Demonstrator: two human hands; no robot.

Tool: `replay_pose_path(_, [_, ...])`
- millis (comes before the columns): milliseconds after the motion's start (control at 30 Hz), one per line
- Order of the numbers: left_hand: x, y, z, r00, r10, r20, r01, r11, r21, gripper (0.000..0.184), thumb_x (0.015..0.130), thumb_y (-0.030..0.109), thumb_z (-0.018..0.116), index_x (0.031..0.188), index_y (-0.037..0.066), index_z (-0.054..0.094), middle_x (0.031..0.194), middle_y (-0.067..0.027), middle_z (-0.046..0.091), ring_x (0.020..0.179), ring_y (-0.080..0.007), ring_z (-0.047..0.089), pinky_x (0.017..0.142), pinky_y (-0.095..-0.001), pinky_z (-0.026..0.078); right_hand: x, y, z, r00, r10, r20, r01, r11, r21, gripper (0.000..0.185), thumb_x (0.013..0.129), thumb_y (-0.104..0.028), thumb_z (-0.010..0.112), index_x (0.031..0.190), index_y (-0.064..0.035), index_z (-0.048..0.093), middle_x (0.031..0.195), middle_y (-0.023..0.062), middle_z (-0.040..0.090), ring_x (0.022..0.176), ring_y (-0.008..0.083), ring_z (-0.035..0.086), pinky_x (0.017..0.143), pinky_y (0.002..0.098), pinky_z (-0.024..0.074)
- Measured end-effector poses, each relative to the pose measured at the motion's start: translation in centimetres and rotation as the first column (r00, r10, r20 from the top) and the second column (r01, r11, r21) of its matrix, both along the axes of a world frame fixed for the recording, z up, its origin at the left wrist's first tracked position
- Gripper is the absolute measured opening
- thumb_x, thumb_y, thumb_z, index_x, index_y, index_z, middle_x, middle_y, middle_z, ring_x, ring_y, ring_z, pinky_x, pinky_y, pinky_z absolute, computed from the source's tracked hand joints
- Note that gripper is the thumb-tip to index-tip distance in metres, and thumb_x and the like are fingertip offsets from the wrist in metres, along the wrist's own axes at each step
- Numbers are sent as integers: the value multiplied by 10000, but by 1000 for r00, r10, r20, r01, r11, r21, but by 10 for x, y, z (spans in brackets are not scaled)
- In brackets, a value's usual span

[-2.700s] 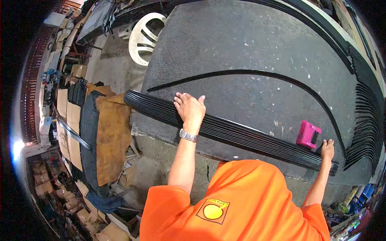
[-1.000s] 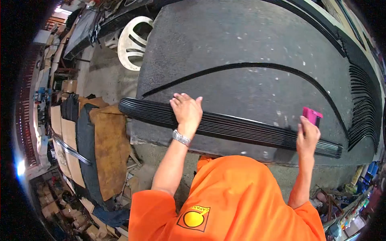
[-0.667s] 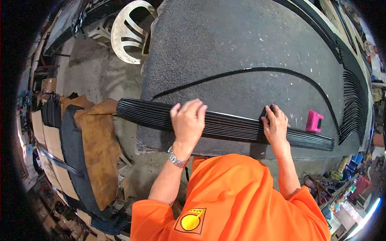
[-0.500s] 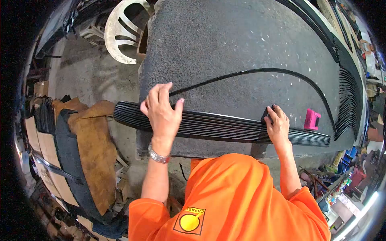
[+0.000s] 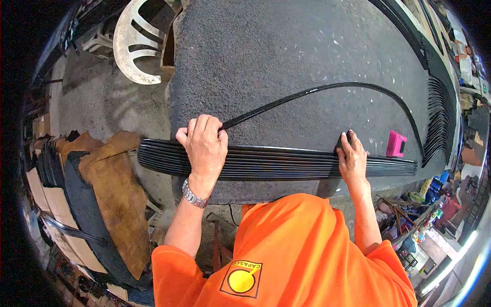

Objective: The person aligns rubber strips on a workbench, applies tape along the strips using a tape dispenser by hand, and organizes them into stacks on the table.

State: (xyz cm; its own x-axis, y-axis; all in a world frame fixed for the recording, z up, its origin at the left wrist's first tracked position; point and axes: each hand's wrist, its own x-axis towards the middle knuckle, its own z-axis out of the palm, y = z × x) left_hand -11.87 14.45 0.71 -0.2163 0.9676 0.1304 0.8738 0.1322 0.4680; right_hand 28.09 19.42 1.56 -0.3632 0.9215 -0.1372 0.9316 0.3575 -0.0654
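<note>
A row of long, glossy black strips (image 5: 281, 162) lies side by side along the near edge of the dark worktop. One more black strip (image 5: 327, 87) bows in a high arc over the worktop, its right end down near the pink object. My left hand (image 5: 203, 146), with a metal watch at the wrist, is closed round that strip's left end, just above the row. My right hand (image 5: 353, 157) rests on the row further right, fingers on a small black block (image 5: 338, 143) partly hidden under them. A pink block-like object (image 5: 396, 144) sits by the row's right end.
The worktop (image 5: 276, 46) has a rough dark surface. Many curved black strips (image 5: 439, 117) are fanned along its right side. A white plastic chair (image 5: 130, 46) stands at upper left. Brown and black sheets (image 5: 110, 194) are piled at lower left.
My left hand has closed its fingers on the end of the arched strip, where they were spread before. My right hand stays on the black block. The camera view has shifted slightly.
</note>
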Motion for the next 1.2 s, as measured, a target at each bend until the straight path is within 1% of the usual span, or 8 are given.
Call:
replay_pose_path(267, [1,1,-3,999,28,-23,-29,998,-48,150,765,115,716,894,115,639,988,-34,656,1001,-252,604,899,-426,362,6,2,-4,997,-7,-80,9,1000,19,468,850,-108,705,1306,-47,619,1380,234,558,1236,389,566,1009,478,464])
replay_pose_path(467, [1,-5,23,997,-67,-22,65,993,-96,136,802,166,692,916,98,662,941,-60,688,923,-279,652,836,-440,422,30,-5,7,975,-151,-162,163,984,69,348,890,-198,670,1235,-153,667,1285,101,628,1231,275,582,1067,641,345])
replay_pose_path(667, [30,-34,41,996,-44,80,63,968,-244,179,896,142,663,961,-1,577,860,-165,629,764,-366,598,756,-449,441,158,-6,19,903,-404,-148,428,804,413,419,811,-84,670,1222,-170,678,1143,58,642,1090,272,610,982,550,397])
replay_pose_path(833, [57,-57,47,997,29,69,-9,962,-273,211,903,116,641,1015,-47,567,921,-215,635,791,-357,593,770,-454,453,262,-1,-2,825,-560,-76,521,700,488,446,878,-105,643,1313,-205,631,1224,70,617,1156,266,593,929,489,420])
replay_pose_path(933, [66,-69,42,994,61,92,-37,969,-242,208,902,104,634,1024,-49,564,928,-204,627,800,-336,588,775,-433,465,286,11,-12,840,-535,-87,496,694,521,454,820,-56,638,1252,-196,666,1191,69,621,1109,267,602,928,501,412])
replay_pose_path(967, [70,-74,41,991,76,107,-49,970,-236,204,902,101,633,1024,-47,564,925,-196,623,802,-326,586,778,-422,469,292,14,-14,824,-565,-38,519,727,450,456,872,-100,636,1302,-251,645,1237,70,612,1166,267,589,929,485,421])
replay_pose_path(1100, [78,-85,44,981,155,115,-122,959,-258,213,890,97,644,1043,-30,570,911,-143,608,808,-261,572,785,-379,478,297,17,-11,832,-554,-25,495,723,481,436,857,-95,605,1250,-262,690,1222,73,626,1149,278,605,925,491,438])
replay_pose_path(1200, [79,-92,42,930,246,272,-169,946,-276,234,892,106,663,1081,-14,595,946,-137,637,847,-230,614,823,-348,502,313,20,-14,866,-499,-5,440,759,480,486,803,-100,616,1239,-299,701,1220,89,667,1148,307,632,904,525,493])
